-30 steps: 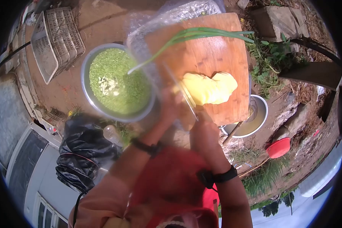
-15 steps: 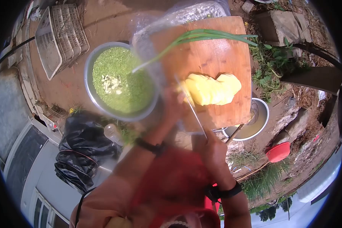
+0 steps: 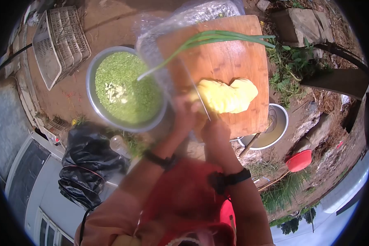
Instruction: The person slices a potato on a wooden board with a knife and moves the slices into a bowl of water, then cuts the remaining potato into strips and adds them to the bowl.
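Thin yellow slices point(image 3: 229, 95), pale and overlapping like sliced potato, lie in a row on the wooden cutting board point(image 3: 246, 53). My right hand point(image 3: 215, 132) is closed round the handle of a knife point(image 3: 195, 89), whose blade slants up across the left end of the row. Just left of the blade, my left hand point(image 3: 185, 112) is closed on the uncut yellow end, partly blurred by glare. Long green onions point(image 3: 209, 37) stretch across the far part of the board, their white tip out over the left edge.
Left of the board stands a metal basin point(image 3: 95, 107) of chopped greens with white bits on top. A pot point(image 3: 281, 133) with a wire strainer point(image 3: 273, 119) sits below right. Around are a red scoop point(image 3: 299, 160), a plastic crate point(image 3: 63, 43) and a black bag point(image 3: 86, 158).
My right hand and the knife have moved forward and to the left, the blade reaching farther over the board. My left hand stays by the yellow end; the whole view has shifted slightly.
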Available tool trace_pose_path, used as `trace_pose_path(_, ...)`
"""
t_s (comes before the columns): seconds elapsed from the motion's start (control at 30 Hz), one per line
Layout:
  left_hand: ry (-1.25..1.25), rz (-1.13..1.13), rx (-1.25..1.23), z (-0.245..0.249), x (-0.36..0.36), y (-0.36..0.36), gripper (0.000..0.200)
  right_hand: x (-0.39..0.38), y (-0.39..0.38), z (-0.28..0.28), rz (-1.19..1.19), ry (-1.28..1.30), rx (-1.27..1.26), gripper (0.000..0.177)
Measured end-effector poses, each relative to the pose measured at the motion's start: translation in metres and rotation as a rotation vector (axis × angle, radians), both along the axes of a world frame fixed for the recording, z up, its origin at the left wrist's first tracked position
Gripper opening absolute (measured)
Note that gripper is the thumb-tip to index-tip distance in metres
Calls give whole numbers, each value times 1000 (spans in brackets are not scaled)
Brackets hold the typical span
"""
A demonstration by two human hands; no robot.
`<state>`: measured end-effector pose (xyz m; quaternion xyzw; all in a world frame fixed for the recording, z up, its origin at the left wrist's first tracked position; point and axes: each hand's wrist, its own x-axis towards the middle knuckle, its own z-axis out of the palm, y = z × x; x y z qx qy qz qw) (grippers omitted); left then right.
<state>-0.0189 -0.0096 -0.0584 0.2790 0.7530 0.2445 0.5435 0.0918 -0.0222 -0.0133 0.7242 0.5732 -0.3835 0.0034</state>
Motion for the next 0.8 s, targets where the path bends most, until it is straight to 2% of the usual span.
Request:
trace_pose_path(0.07,-4,26,40,-11,-2,-7,44,-7,-4,-22,-59,30,91,26)
trace_pose_path(0.13,-11,34,56,-12,-5,-10,43,-7,0,-23,-30,16,57,27)
trace_pose_path(0.2,-44,1,62,-10,-9,-9,43,-3,-2,-9,-15,27,89,26)
trace_pose_path(0.3,86,-31,94,-18,-7,-11,41,14,-7,20,11,134,241,26)
trace_pose_path(0.4,37,-2,82,-13,-6,-8,40,30,-23,67,83,69,-5,31)
trace_pose_path(0.5,171,-199,225,-20,-7,-14,42,35,-32,78,48,43,-139,30)
trace_pose_path(0.57,313,-385,426,-35,-13,-24,44,36,-30,80,37,49,-116,29)
trace_pose_path(0.63,311,-393,440,-32,-14,-22,44,37,-27,84,36,57,-128,28)
trace_pose_path(0.7,150,-204,271,-21,-10,-15,43,41,-24,86,46,64,-167,27)
trace_pose_path(0.8,-84,100,59,-1,-2,0,40,42,-24,88,9,99,-83,26)
